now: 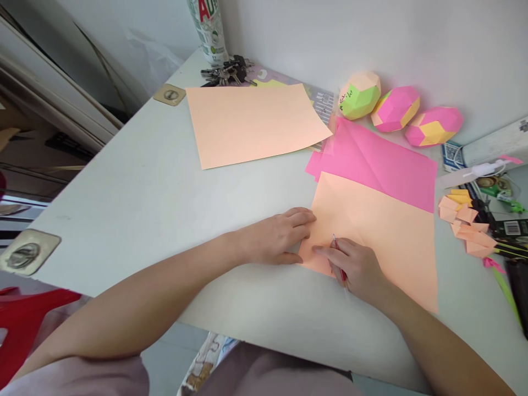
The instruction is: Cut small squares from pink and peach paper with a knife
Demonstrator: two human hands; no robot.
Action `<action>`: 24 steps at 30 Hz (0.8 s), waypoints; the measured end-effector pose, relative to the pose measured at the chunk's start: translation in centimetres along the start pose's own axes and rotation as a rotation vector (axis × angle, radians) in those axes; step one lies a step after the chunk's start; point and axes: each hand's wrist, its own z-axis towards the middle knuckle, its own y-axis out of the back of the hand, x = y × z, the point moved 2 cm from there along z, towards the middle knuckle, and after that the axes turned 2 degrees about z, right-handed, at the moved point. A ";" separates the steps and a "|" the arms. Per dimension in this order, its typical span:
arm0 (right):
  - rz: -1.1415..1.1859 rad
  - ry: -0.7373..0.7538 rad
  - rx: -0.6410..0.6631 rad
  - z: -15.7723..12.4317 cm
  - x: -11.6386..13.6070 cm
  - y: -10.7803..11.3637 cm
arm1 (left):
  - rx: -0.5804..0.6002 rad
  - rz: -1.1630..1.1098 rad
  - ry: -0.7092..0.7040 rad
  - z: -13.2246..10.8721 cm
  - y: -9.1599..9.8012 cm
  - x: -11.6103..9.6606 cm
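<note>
A peach sheet of paper [396, 247] lies before me, partly over pink paper [383, 159], with faint creases on its surface. My left hand [284, 236] rests at its left edge, fingers apart and fingertips touching the paper. In my right hand [357, 269] is a slim red pen [343, 274], its thin metal-looking end sticking out past the fingers. The right thumb and index finger reach toward the sheet's lower left corner and press on it. Part of the pen is hidden by the fingers.
Another peach sheet [256, 124] lies farther back, near a key bunch [229, 71] and a printed can [209, 33]. Three faceted paper shapes [396, 109] line the wall. Folded peach pieces [468, 225] and clutter sit right. A red stool [33, 319] stands lower left.
</note>
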 end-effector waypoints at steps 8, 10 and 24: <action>-0.021 -0.013 0.012 -0.1 0.0 0.0 | -0.006 0.002 -0.004 -0.1 -0.2 0.2; 0.000 -0.030 0.024 0.0 0.0 0.0 | -0.013 -0.002 -0.009 -0.1 -0.2 0.3; -0.008 -0.034 0.016 -0.1 0.1 0.1 | 0.010 -0.008 0.048 0.0 0.0 0.0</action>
